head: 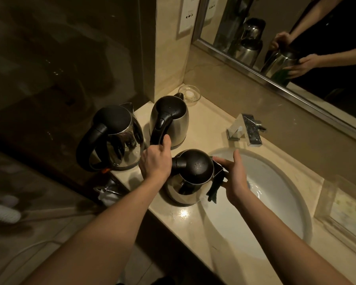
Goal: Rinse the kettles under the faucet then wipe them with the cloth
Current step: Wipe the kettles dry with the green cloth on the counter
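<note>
Three steel kettles with black lids and handles stand on the beige counter (193, 221). The nearest kettle (188, 182) sits at the sink's left rim, water drops on its lid. My left hand (155, 159) is closed around its handle. My right hand (233, 177) presses a dark green cloth (215, 187) against the kettle's right side, by the spout. A second kettle (170, 118) stands behind it, and a third kettle (113, 136) stands at the counter's left end. The chrome faucet (247, 129) is behind the white sink (271, 194); no water runs from it.
A small glass dish (189, 93) sits in the back corner of the counter. A wall mirror (296, 48) runs along the back and reflects my hands and the kettles. A clear box (343, 206) stands to the right of the sink. The counter's front edge drops off at the left.
</note>
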`<state>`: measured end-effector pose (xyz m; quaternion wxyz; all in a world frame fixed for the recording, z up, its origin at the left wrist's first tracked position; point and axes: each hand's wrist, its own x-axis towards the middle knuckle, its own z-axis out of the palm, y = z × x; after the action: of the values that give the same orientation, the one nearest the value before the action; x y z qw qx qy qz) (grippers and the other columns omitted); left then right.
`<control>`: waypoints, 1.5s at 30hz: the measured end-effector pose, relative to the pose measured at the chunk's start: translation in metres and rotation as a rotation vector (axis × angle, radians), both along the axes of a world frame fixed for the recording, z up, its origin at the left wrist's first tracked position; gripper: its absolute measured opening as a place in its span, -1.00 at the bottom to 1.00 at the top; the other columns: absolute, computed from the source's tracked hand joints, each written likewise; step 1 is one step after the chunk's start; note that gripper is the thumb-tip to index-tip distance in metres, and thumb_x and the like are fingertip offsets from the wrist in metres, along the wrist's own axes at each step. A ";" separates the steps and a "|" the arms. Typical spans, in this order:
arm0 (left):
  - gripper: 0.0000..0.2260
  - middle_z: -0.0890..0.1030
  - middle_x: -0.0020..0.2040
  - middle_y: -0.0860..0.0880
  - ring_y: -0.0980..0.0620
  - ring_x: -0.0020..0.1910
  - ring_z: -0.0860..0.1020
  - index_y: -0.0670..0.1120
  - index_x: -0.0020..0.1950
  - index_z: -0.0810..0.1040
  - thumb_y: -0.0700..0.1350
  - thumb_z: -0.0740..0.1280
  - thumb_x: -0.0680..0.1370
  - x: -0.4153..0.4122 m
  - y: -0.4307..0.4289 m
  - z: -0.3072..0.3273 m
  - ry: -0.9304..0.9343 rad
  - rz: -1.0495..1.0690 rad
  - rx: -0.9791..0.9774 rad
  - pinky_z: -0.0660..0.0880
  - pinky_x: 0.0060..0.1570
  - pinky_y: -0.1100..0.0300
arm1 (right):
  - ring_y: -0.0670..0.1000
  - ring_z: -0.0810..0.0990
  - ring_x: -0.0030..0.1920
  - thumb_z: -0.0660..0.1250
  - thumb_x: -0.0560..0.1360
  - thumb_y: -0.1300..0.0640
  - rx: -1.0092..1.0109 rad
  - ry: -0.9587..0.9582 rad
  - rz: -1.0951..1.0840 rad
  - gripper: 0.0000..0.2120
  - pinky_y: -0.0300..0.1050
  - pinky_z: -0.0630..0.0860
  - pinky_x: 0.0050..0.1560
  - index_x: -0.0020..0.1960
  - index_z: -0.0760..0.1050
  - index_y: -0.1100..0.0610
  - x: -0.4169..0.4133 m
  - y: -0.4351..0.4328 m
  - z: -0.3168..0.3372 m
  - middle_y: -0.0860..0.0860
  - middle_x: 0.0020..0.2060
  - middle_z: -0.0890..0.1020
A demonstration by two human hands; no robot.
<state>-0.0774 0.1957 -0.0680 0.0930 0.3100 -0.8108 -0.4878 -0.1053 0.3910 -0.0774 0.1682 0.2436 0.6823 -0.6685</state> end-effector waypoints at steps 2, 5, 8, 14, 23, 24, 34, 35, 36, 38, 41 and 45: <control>-0.46 0.48 -0.38 -0.01 0.02 -0.27 0.48 -0.06 -0.43 0.43 0.20 0.09 0.65 -0.002 -0.002 -0.002 0.005 -0.016 0.000 0.32 -0.15 0.08 | -0.04 0.51 0.13 -0.06 0.63 -0.26 0.037 0.060 0.020 -0.33 0.22 0.20 0.44 0.01 0.68 0.17 -0.003 -0.003 0.007 -0.03 -0.01 0.67; -0.47 0.48 -0.38 -0.02 -0.05 -0.24 0.52 -0.05 -0.44 0.40 0.20 0.10 0.65 -0.003 -0.002 -0.003 0.011 -0.026 0.006 0.36 -0.15 0.06 | -0.10 0.50 0.11 -0.09 0.65 -0.21 0.054 0.124 0.082 -0.35 0.18 0.24 0.41 0.00 0.68 0.14 -0.005 -0.007 0.010 -0.09 -0.02 0.67; -0.48 0.45 -0.40 -0.01 0.01 -0.31 0.47 -0.04 -0.44 0.38 0.19 0.11 0.65 -0.002 -0.002 -0.002 0.013 -0.022 0.006 0.29 -0.22 0.11 | 0.02 0.45 0.27 -0.11 0.63 -0.25 0.039 0.073 0.174 -0.34 0.23 0.28 0.34 0.08 0.66 0.11 -0.011 -0.006 0.005 -0.08 0.08 0.62; -0.47 0.45 -0.41 -0.01 0.03 -0.32 0.46 -0.05 -0.45 0.38 0.18 0.12 0.66 -0.003 0.000 -0.002 0.025 -0.019 -0.018 0.27 -0.21 0.11 | 0.18 0.36 0.38 -0.13 0.58 -0.34 0.053 -0.047 0.264 -0.26 0.40 0.22 0.37 0.06 0.69 0.08 -0.019 0.001 -0.007 0.07 0.26 0.56; -0.43 0.57 -0.30 -0.12 -0.03 -0.21 0.51 -0.20 -0.30 0.57 0.15 0.07 0.67 -0.004 -0.001 -0.008 0.063 0.013 -0.054 0.30 -0.13 0.11 | 0.10 0.37 0.38 -0.12 0.61 -0.28 0.091 0.154 0.374 -0.33 0.25 0.19 0.42 0.02 0.68 0.06 -0.027 -0.004 0.015 0.02 0.26 0.55; -0.42 0.58 -0.29 -0.13 -0.03 -0.22 0.51 -0.21 -0.29 0.58 0.15 0.06 0.67 -0.004 -0.001 -0.008 0.063 0.013 -0.060 0.30 -0.13 0.11 | 0.09 0.35 0.40 -0.13 0.61 -0.29 0.101 0.164 0.416 -0.34 0.26 0.15 0.44 0.04 0.68 0.02 -0.030 -0.006 0.015 0.02 0.28 0.53; -0.44 0.49 -0.38 -0.05 -0.09 -0.20 0.54 -0.09 -0.42 0.45 0.17 0.05 0.67 -0.002 0.000 -0.005 0.046 0.012 -0.074 0.38 -0.12 0.06 | 0.08 0.28 0.44 -0.19 0.56 -0.39 0.190 -0.015 0.670 -0.26 0.29 0.07 0.46 0.09 0.66 -0.01 -0.053 -0.018 0.011 -0.03 0.28 0.52; -0.45 0.50 -0.36 -0.06 -0.11 -0.17 0.54 -0.08 -0.43 0.43 0.17 0.05 0.67 -0.003 0.001 -0.005 0.046 0.010 -0.067 0.41 -0.07 0.03 | 0.09 0.29 0.44 -0.19 0.57 -0.36 0.202 0.006 0.679 -0.28 0.28 0.08 0.47 0.06 0.66 0.00 -0.053 -0.021 0.018 -0.02 0.27 0.51; -0.45 0.51 -0.34 -0.07 -0.12 -0.13 0.54 -0.07 -0.43 0.41 0.18 0.05 0.66 -0.003 0.001 -0.005 0.043 0.009 -0.060 0.42 -0.02 0.00 | 0.08 0.32 0.42 -0.18 0.58 -0.34 0.209 0.033 0.692 -0.29 0.26 0.09 0.47 0.04 0.66 0.01 -0.055 -0.023 0.023 -0.01 0.26 0.52; -0.46 0.51 -0.32 -0.07 -0.12 -0.11 0.53 -0.06 -0.43 0.41 0.18 0.05 0.67 -0.003 0.001 -0.004 0.032 0.011 -0.058 0.41 0.01 -0.01 | 0.00 0.44 0.29 -0.17 0.60 -0.32 0.203 0.086 0.733 -0.29 0.16 0.15 0.44 0.01 0.67 0.05 -0.057 -0.030 0.035 -0.03 0.17 0.57; -0.46 0.51 -0.33 -0.06 -0.10 -0.14 0.54 -0.04 -0.43 0.40 0.19 0.05 0.66 -0.003 0.000 -0.004 0.023 0.007 -0.058 0.41 -0.04 0.00 | -0.18 0.52 0.06 -0.16 0.62 -0.26 0.212 0.165 0.795 -0.28 -0.06 0.27 0.28 0.03 0.68 0.13 -0.059 -0.042 0.043 -0.12 -0.01 0.64; -0.47 0.48 -0.35 -0.04 -0.04 -0.23 0.49 -0.04 -0.43 0.39 0.18 0.05 0.66 -0.003 -0.001 -0.003 0.001 0.004 -0.080 0.30 -0.17 0.08 | -0.13 0.58 0.10 -0.11 0.61 -0.29 0.246 0.169 0.877 -0.31 -0.05 0.34 0.35 0.09 0.67 0.12 -0.059 -0.053 0.034 -0.08 0.04 0.67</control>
<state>-0.0804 0.1949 -0.0713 0.1065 0.3074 -0.8290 -0.4549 -0.1640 0.3380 -0.0429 0.3486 -0.1050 0.8066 -0.4656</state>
